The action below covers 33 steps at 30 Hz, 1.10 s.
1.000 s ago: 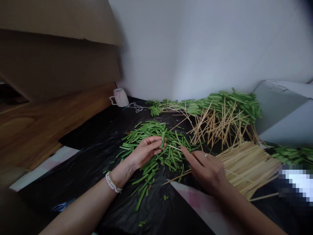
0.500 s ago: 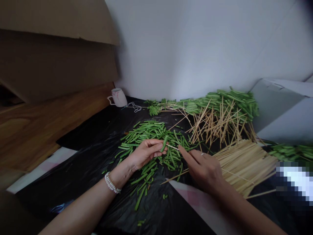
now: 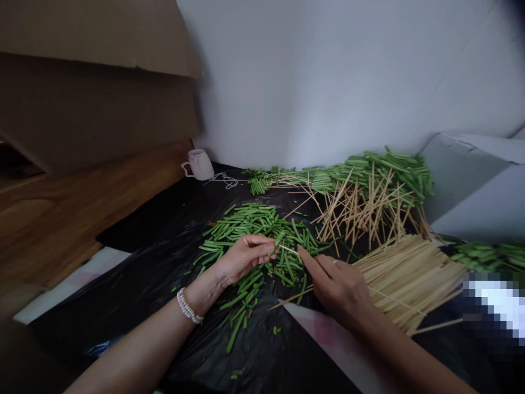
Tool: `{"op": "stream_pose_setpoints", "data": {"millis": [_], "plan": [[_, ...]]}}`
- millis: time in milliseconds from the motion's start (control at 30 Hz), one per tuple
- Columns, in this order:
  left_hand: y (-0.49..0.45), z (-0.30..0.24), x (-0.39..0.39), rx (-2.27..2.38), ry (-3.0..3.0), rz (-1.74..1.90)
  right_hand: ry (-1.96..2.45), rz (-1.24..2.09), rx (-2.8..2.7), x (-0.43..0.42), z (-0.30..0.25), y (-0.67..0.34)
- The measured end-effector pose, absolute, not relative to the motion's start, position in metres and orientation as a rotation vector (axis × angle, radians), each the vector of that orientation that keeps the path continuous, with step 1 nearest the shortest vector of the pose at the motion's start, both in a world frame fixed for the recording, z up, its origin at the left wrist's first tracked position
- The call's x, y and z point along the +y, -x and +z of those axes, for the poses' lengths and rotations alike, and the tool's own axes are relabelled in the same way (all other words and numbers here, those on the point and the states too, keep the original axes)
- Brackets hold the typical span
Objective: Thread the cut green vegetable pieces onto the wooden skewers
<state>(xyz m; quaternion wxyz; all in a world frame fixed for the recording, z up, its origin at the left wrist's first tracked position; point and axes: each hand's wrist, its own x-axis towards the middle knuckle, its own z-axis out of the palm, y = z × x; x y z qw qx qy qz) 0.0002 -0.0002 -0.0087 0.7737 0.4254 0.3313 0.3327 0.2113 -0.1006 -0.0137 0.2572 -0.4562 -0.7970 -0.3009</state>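
My left hand (image 3: 241, 257) pinches a short green bean piece (image 3: 279, 239) above a loose pile of cut green beans (image 3: 250, 224) on black plastic sheeting (image 3: 164, 257). My right hand (image 3: 338, 287) is closed on a thin bamboo skewer (image 3: 289, 249), whose tip touches the bean piece. A pearl bracelet sits on my left wrist. A ring shows on my right hand.
A heap of bare skewers (image 3: 410, 279) lies right of my right hand. Skewered beans (image 3: 369, 186) are piled at the back by the wall. A white mug (image 3: 199, 163) stands at the far left corner. Cardboard (image 3: 94, 82) leans at left; a grey box (image 3: 476, 180) sits at right.
The bean piece in my left hand has shifted slightly right and up onto the skewer tip. My right hand moved a little left toward it.
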Motion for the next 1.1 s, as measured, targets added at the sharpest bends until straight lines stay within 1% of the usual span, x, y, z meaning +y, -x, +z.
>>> {"op": "stream_pose_setpoints", "data": {"millis": [267,533,767,900,1000,1100], "plan": [[-0.001,-0.013,-0.001,0.711,-0.973,0.695,1.247,-0.75,-2.174,-0.103,-0.017,-0.206],[-0.001,-0.008,-0.005,0.714,-1.034,0.695,1.31,-0.518,-2.126,-0.102,-0.02,-0.2],[-0.001,-0.001,-0.001,0.69,-0.85,0.862,1.305,-0.63,-2.099,-0.098,-0.015,-0.206],[0.0,-0.001,0.0,0.684,-0.845,0.835,1.285,-0.605,-2.106,-0.099,-0.017,-0.205],[0.001,-0.002,0.0,0.704,-0.854,0.818,1.286,-0.549,-2.107,-0.101,-0.019,-0.203],[0.001,-0.001,-0.001,0.714,-0.875,0.81,1.307,-0.415,-2.1,-0.102,-0.021,-0.201]]}}
